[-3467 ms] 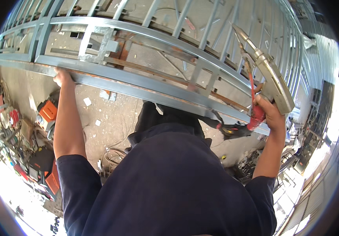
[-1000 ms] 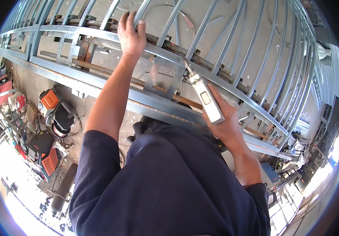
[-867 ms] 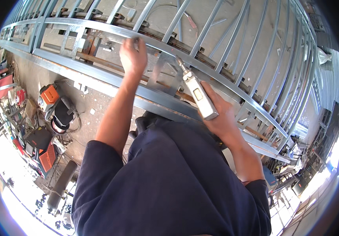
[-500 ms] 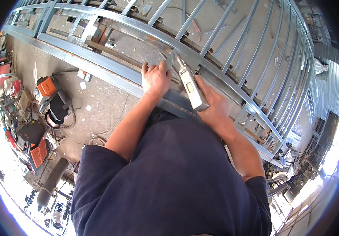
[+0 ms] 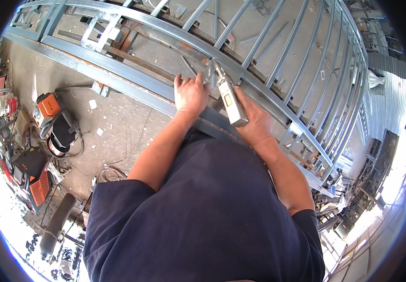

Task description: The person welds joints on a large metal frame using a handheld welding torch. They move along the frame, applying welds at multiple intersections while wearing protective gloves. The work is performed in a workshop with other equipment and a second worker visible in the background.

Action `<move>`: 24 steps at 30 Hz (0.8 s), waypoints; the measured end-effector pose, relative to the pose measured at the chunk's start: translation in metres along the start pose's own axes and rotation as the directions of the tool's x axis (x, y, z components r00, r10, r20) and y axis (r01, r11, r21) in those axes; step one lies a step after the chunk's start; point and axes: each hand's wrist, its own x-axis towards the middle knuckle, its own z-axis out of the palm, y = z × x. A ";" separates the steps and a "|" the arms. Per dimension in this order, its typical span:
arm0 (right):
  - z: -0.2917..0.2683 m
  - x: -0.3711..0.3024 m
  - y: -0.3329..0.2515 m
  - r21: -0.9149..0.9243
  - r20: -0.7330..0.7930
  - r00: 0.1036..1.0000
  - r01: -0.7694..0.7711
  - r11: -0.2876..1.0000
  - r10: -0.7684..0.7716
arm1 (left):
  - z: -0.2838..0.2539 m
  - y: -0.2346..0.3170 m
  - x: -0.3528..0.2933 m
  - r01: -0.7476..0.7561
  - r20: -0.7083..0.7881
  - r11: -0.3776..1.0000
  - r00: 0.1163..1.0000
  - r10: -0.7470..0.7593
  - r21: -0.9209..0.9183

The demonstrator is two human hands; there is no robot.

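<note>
My right hand (image 5: pixel 258 123) grips a silver, boxy welding gun (image 5: pixel 233 104) by its body. Its narrow nozzle points away from me, close to the inner edge of a galvanized steel frame (image 5: pixel 165 29). Left of the gun, my left hand (image 5: pixel 191 97) rests at the near steel rail (image 5: pixel 151 88) with fingers apart. Just past those fingertips, a small grey metal piece (image 5: pixel 209 73) sits close to the nozzle; whether the hand touches it is unclear. A thin rod-like bar (image 5: pixel 188 65) lies beyond the same fingers.
Parallel bars (image 5: pixel 258 41) span the frame at the far right. On the floor at left stand an orange-and-black machine (image 5: pixel 47 107) and a wire spool (image 5: pixel 57 146). A coiled cable (image 5: pixel 111 173) lies nearer me. Clutter lines the far left, and corrugated sheets (image 5: pixel 398 101) stand at right.
The whole scene has shifted slightly left as my view moved. My left hand's fingers are a bit more spread. The welding gun stays in my right hand, its nozzle still near the frame.
</note>
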 end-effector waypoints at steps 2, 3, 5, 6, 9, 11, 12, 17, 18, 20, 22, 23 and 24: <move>0.003 -0.001 0.001 -0.012 -0.044 0.998 0.036 0.999 -0.036 | -0.001 0.001 0.000 0.003 0.010 1.000 1.000 -0.003 0.009; 0.003 -0.001 -0.001 -0.016 -0.030 0.999 0.021 1.000 -0.022 | 0.000 0.000 0.000 0.001 0.011 1.000 1.000 -0.001 0.012; 0.001 -0.001 -0.006 -0.026 0.000 1.000 -0.007 1.000 0.007 | 0.001 -0.002 0.000 -0.004 0.013 1.000 1.000 0.003 0.020; 0.001 -0.002 -0.005 -0.032 -0.006 1.000 -0.005 0.999 0.004 | 0.001 -0.001 0.000 -0.001 0.015 1.000 1.000 0.001 0.020; 0.005 -0.003 -0.002 -0.057 -0.024 1.000 0.012 0.998 -0.013 | 0.001 -0.001 0.000 -0.003 0.012 1.000 1.000 0.003 0.010; 0.006 -0.003 -0.002 -0.085 -0.036 0.999 0.034 0.996 -0.037 | 0.002 -0.002 0.000 -0.017 -0.001 1.000 1.000 0.017 -0.010; 0.002 -0.003 -0.006 -0.078 0.024 0.999 -0.046 0.996 0.048 | 0.003 -0.002 -0.001 -0.018 -0.015 1.000 1.000 0.018 -0.005; 0.002 -0.004 -0.005 -0.073 0.014 0.998 -0.060 0.996 0.061 | 0.005 -0.003 0.000 -0.030 -0.017 0.999 0.999 0.031 0.010; 0.001 -0.004 -0.006 -0.078 0.018 0.997 -0.068 0.995 0.070 | 0.005 -0.003 0.000 -0.033 -0.018 0.999 0.999 0.034 0.019; 0.000 -0.003 -0.008 -0.068 0.021 0.996 -0.082 0.994 0.084 | 0.004 -0.002 0.000 -0.024 -0.014 1.000 1.000 0.025 0.015; -0.002 -0.003 -0.009 -0.059 0.024 0.996 -0.089 0.994 0.091 | 0.004 -0.002 0.000 -0.020 -0.018 1.000 1.000 0.020 0.014; -0.003 -0.003 -0.009 -0.055 0.026 0.995 -0.090 0.994 0.091 | 0.004 -0.002 0.000 -0.021 -0.023 1.000 1.000 0.021 0.017; -0.003 -0.003 -0.009 -0.051 0.028 0.995 -0.091 0.995 0.092 | 0.004 -0.001 0.000 -0.022 -0.028 1.000 0.999 0.022 0.019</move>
